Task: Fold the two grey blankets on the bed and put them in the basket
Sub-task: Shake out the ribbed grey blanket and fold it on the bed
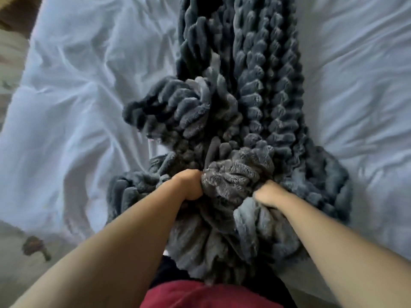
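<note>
Two hands are at work, and both are clenched on cloth: the left hand (189,185) is fisted round a wad at the near end of the grey blanket (266,96), and the right hand (268,195), just beside it with a bunched fold between them, has its fingers curled into the same end. From that double grip the blanket runs straight away from the person, its long axis pointing up the bed to the top edge of the view, so the bulk of it lies ahead of both hands, not to either side. A loose flap (155,112) sticks out to the left partway along, and the left hand is the nearer one to it. I judge the next move turns on that lengthwise lie: the far end has to be brought toward the hands, or the near end carried forward over it. The blanket rests on a rumpled white sheet (77,96). Counted: one grey blanket that I can be sure of, a second not to be made out, and no basket in view. A red garment (200,294) shows at the bottom.
</note>
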Tool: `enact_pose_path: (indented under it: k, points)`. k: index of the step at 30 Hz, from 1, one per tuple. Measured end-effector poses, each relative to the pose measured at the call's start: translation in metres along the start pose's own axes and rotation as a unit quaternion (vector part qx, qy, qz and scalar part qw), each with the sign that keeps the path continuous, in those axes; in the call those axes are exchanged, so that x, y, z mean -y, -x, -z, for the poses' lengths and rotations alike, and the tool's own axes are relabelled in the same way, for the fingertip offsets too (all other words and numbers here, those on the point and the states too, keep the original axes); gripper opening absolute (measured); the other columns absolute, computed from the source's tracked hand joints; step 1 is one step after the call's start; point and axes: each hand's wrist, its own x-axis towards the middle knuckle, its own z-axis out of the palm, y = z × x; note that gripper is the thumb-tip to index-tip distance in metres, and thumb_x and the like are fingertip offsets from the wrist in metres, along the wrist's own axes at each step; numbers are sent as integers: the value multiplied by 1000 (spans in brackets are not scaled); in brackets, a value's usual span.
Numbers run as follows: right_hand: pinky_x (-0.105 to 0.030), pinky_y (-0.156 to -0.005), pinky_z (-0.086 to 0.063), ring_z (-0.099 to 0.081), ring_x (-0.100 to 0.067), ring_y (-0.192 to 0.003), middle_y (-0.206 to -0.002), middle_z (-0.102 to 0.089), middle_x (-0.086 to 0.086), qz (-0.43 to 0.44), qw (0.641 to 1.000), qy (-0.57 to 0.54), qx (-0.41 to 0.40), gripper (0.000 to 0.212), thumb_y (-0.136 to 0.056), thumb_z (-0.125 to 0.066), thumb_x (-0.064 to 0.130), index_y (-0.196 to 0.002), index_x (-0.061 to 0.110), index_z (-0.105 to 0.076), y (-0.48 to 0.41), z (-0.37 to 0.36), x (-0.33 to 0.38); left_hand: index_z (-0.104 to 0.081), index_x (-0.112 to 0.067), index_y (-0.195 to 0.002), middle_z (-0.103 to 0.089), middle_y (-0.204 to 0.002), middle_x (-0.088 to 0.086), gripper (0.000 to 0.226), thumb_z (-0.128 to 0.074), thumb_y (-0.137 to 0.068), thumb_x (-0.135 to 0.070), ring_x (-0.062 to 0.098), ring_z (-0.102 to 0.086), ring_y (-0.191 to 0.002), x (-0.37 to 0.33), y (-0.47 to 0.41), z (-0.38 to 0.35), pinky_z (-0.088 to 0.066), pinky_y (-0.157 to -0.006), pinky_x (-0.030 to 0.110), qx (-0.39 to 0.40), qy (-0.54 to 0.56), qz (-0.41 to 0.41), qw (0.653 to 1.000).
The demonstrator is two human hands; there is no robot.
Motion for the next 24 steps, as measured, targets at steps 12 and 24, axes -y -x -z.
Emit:
enact_pose_path:
  k: [12,24]
  points:
    - [-26,-78,-44,-60,-23,-101,-109,-62,-13,-1,949,-230,-214,15,-91,-52,14,-93,7,-65,211,213,52,-34,-2,-147,-45,-146,17,49,-38,-104,-26,31,-45,-133,-97,172,253,-35,-107,33,-369,87,0,925]
    - [-43,-82,-47,-55,-44,-107,-125,-51,-28,29,495,-187,-848,34,-93,-50,4,-126,-4,-51,671,504,55,-69,-9,-95,-69,-102,11,24,-74,-77,-24,21,-58,-82,-181,595,525,-44,-69,27,-827,70,-133,541]
